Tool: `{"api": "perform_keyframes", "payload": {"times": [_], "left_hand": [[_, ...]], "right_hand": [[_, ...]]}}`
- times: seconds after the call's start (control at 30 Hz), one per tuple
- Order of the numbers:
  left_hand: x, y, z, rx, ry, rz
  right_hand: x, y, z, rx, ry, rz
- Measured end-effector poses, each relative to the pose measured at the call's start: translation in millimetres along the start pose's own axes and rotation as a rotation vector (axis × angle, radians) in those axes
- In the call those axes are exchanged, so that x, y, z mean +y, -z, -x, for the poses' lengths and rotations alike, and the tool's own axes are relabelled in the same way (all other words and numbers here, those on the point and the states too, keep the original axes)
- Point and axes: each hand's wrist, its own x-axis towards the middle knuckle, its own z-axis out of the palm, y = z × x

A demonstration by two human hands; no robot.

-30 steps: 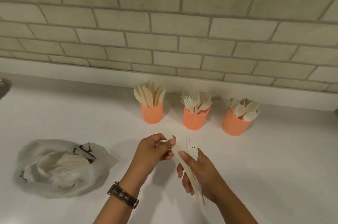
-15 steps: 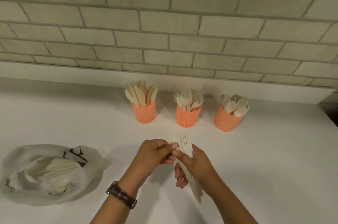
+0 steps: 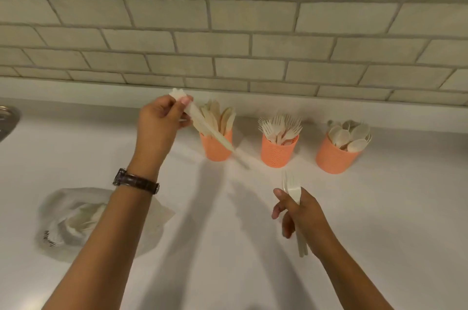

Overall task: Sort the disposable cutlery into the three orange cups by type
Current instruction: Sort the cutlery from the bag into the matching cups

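A moment ago both hands met over the middle of the white table [image 3: 379, 221], working at one small bunch of pale disposable cutlery; now they have parted. The left hand [image 3: 162, 122] has lifted away toward the back and pinches one long, pale utensil [image 3: 210, 130] by its top end, its handle slanting down across the front of the left orange cup of knives [image 3: 219, 145]; motion blur hides which type it is. The right hand [image 3: 301, 211] stays low and near, closed around the remaining white plastic forks [image 3: 291, 188], tines up. This reads as one piece separated and on its way to a cup, probably the knife cup just beside it. The middle orange cup of forks [image 3: 278, 152] and the right orange cup of spoons [image 3: 336, 157] stand already well filled, while the crumpled clear plastic bag [image 3: 76, 218] on the left still holds more cutlery, so sorting is not finished.
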Motion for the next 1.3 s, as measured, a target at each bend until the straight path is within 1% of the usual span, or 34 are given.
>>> {"api": "perform_keyframes", "payload": {"times": [0.07,0.17,0.23,0.27,0.33,0.4,0.47,0.5,0.6,0.67,0.73,0.83,0.93,1.0,1.1,1.17,1.23,1.3], "left_hand": [[0.3,3.0,-19.3,0.076,-0.097,-0.047],[-10.6,-3.2,-40.2,0.147,-0.145,-0.14],[-23.8,-12.6,-47.7,0.153,-0.164,-0.264],[-33.6,-17.6,-50.3,0.117,-0.177,-0.354],[-50.5,-28.8,-48.6,-0.02,-0.14,-0.549],[-65.8,-34.3,-44.8,-0.096,-0.054,-0.618],[-73.2,-35.4,-43.6,-0.059,0.009,-0.579],[-73.6,-34.3,-42.6,-0.041,0.014,-0.557],[-62.6,-35.1,-28.1,-0.004,-0.086,-0.521],[-50.8,-39.3,-5.5,-0.007,-0.148,-0.482],[-43.8,-44.9,22.8,-0.053,-0.168,-0.427],[-45.2,-53.6,60.3,-0.173,-0.114,-0.351],[-50.8,-57.1,85.6,-0.254,-0.055,-0.298],[-52.4,-55.6,96.4,-0.269,-0.021,-0.28],[-54.3,-50.1,107.6,-0.222,0.001,-0.273],[-55.4,-44.5,113.0,-0.175,0.014,-0.269],[-56.3,-38.1,118.6,-0.134,0.03,-0.279],[-56.5,-32.4,124.6,-0.099,0.047,-0.291]], "right_hand": [[1.2,0.4,-1.5,0.009,0.001,0.049],[0.4,-1.9,-2.4,0.003,-0.067,-0.036],[0.1,-2.9,-2.5,0.001,-0.129,-0.096],[0.1,-3.3,-2.9,-0.003,-0.148,-0.116],[-0.1,-3.7,-3.9,-0.006,-0.162,-0.146],[-1.2,-3.3,-4.2,-0.001,-0.141,-0.15],[-1.7,-1.4,-4.9,0.001,-0.086,-0.133],[-3.1,-0.2,-4.7,0.003,-0.059,-0.134],[-6.7,4.5,-7.7,0.017,-0.028,-0.161],[-11.2,9.1,-14.0,0.062,-0.009,-0.11],[-20.8,15.7,-21.8,0.127,0.052,-0.043],[-48.6,28.1,-35.1,0.207,0.214,-0.025],[-75.2,42.3,-60.9,0.267,0.364,-0.155],[-87.8,46.9,-79.8,0.318,0.468,-0.209],[-102.2,43.9,-101.0,0.341,0.574,-0.171],[-105.4,39.0,-115.3,0.342,0.616,-0.09],[-103.1,31.6,-127.8,0.309,0.619,0.012],[-96.3,24.6,-139.1,0.29,0.61,0.042]]}}
